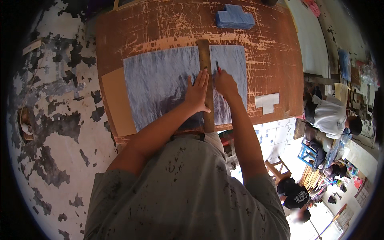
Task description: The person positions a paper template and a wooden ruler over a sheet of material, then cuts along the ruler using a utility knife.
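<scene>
A large blue-grey streaked sheet (pixel 160 76) lies on the brown worktable. Across it, running from the far side toward my body, lies a long flat ruler-like strip (pixel 204 54). My left hand (pixel 197 94) is spread on the sheet and the strip's left edge, fingers stretched out. To the right of the strip, my right hand (pixel 226 85) is closed around a slim red tool (pixel 219 69) with a dark end pointing away from me. Whether it is a knife or a pen cannot be made out. The hand hides its lower part.
A stack of blue cross-shaped pieces (pixel 235 18) sits at the table's (pixel 276 52) far right. Near its right front edge lies a pale stepped template (pixel 267 103). Brown board (pixel 119 102) shows left of the sheet. Two people (pixel 330 117) are off to the right, beside stools (pixel 278 168).
</scene>
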Demonstrator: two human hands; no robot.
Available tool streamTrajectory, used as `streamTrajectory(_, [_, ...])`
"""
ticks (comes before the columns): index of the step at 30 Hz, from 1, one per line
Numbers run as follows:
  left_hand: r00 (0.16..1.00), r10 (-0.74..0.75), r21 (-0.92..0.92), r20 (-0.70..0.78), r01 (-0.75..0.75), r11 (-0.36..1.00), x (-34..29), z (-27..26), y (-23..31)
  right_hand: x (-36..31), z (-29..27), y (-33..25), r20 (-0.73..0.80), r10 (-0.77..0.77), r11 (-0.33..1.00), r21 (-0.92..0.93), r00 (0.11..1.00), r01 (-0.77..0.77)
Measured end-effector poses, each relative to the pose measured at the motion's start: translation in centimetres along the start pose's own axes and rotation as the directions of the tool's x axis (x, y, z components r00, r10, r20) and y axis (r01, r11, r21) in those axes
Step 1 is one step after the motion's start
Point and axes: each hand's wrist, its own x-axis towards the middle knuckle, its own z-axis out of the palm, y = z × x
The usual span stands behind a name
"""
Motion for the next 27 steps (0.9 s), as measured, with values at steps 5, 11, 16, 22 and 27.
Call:
streamTrajectory(5, [1.000, 0.002, -0.031, -0.019, -0.003, 1.000, -0.1, 0.3, -0.2, 6.4, -0.7, -3.5, 0.003, -0.035, 0.999, -0.025, 0.999, 0.035])
streamTrajectory(11, [1.000, 0.006, -0.064, -0.025, -0.007, 0.998, 0.1, 0.7, -0.3, 9.2, -0.1, -4.1, -0.006, -0.104, 0.994, -0.019, 0.995, 0.103])
streamTrajectory(16, [1.000, 0.003, -0.032, -0.004, -0.003, 0.999, 0.4, 0.7, -0.2, 8.0, -0.4, -3.8, 0.119, -0.129, 0.962, -0.224, 0.985, 0.153])
streamTrajectory(22, [1.000, 0.001, -0.072, 0.013, 0.000, 0.997, 0.1, 0.6, -0.3, -2.2, 2.2, -0.3, 0.108, -0.021, 0.998, -0.051, 0.994, 0.026])
streamTrajectory(27, [1.000, -0.002, -0.029, 0.013, 0.002, 1.000, 0.0, 0.4, -0.1, -11.7, 3.8, 3.0, 0.149, -0.066, 0.996, -0.057, 0.987, 0.075])
